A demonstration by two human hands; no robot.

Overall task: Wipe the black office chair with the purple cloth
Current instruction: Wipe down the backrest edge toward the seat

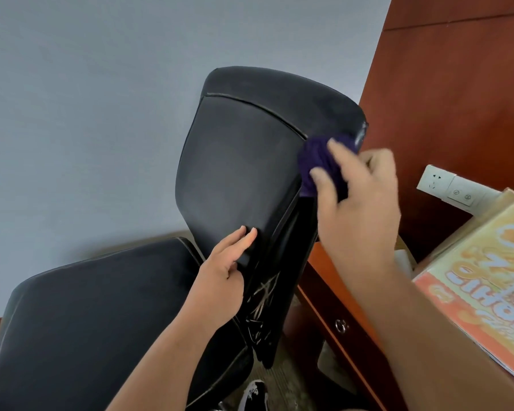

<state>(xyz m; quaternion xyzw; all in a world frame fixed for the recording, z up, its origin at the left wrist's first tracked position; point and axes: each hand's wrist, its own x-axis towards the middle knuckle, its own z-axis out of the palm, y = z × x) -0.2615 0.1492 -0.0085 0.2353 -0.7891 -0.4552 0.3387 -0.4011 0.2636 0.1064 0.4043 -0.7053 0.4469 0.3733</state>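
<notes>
Against a pale grey-blue wall [86,114] stands the black office chair [238,173], its smooth leather-like padding worn and dull, the backrest tall and rounded, with cracked, flaking trim at its side edge. At the backrest's upper right edge, the right hand [359,203] curls its fingers around the bunched, fuzzy purple cloth [315,161] and presses it against the padding. The left hand [223,280] grips the backrest's side edge lower down. Reddish-brown wood panelling [457,84] and a desk stand just beside the chair, with a white socket block [445,185] and a cardboard box [487,366] bearing an orange printed sheet.
</notes>
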